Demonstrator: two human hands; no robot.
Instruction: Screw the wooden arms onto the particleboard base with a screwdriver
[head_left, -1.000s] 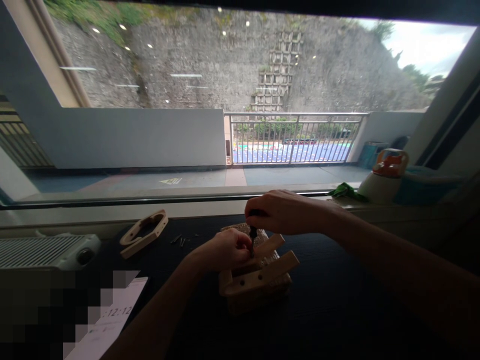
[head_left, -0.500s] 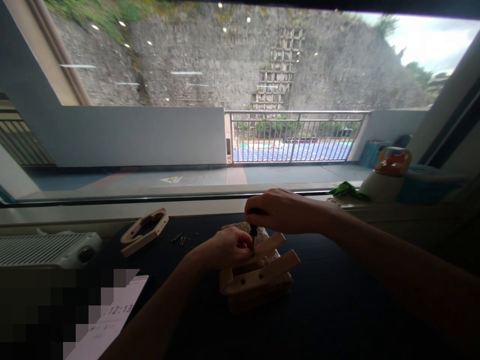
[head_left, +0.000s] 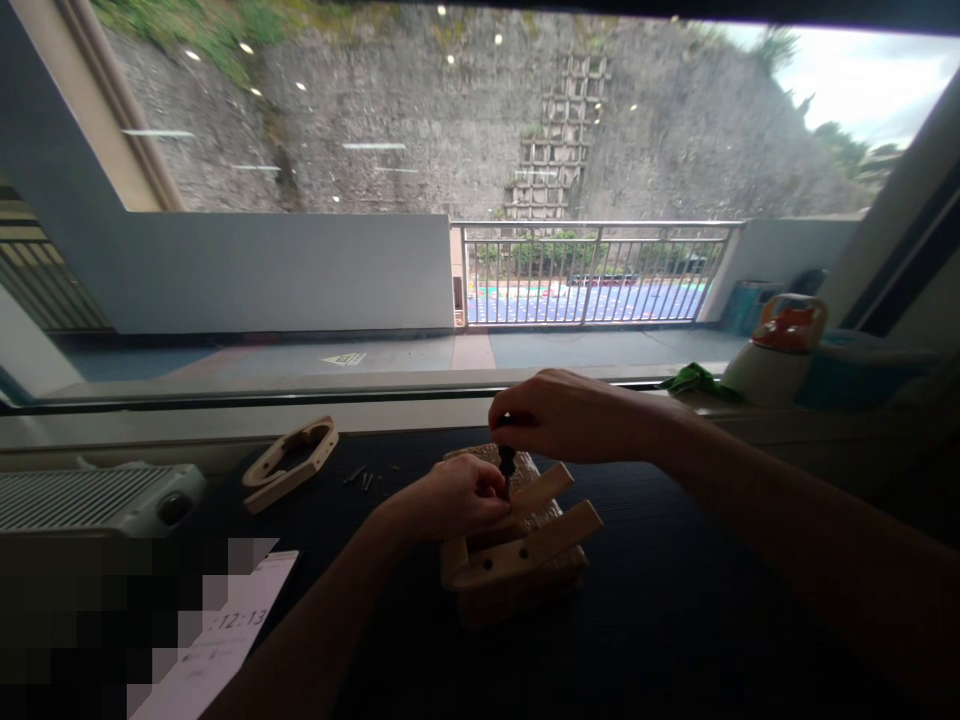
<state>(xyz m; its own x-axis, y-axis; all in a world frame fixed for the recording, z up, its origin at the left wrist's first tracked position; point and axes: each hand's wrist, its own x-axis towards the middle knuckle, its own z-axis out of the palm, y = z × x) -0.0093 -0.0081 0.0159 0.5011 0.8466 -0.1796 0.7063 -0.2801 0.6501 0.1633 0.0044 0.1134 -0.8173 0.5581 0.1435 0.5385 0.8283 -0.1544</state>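
My right hand (head_left: 551, 415) is closed around the dark handle of a screwdriver (head_left: 508, 460), which stands nearly upright with its shaft pointing down. Its tip meets the far bar of a light wooden frame (head_left: 559, 535); the exact contact is hidden by fingers. My left hand (head_left: 469, 492) is closed beside the shaft, fingertips pinched low at the wood, and what they grip is hidden. Two round dark holes show in the frame's near bar. Beneath the frame lies a bubble-wrapped block (head_left: 574, 572). Several loose screws (head_left: 365, 480) lie to the left.
A second wooden piece with a rounded opening (head_left: 289, 468) rests at the back left of the dark table (head_left: 675, 600). A lit screen (head_left: 232, 625) lies front left, near a white radiator (head_left: 97, 500). On the right sill are a green cloth (head_left: 694, 380) and an orange-topped white bottle (head_left: 776, 355).
My right hand's knuckles and wrist have risen slightly and turned a little on the screwdriver. My left hand and the wooden frame hold nearly the same place.
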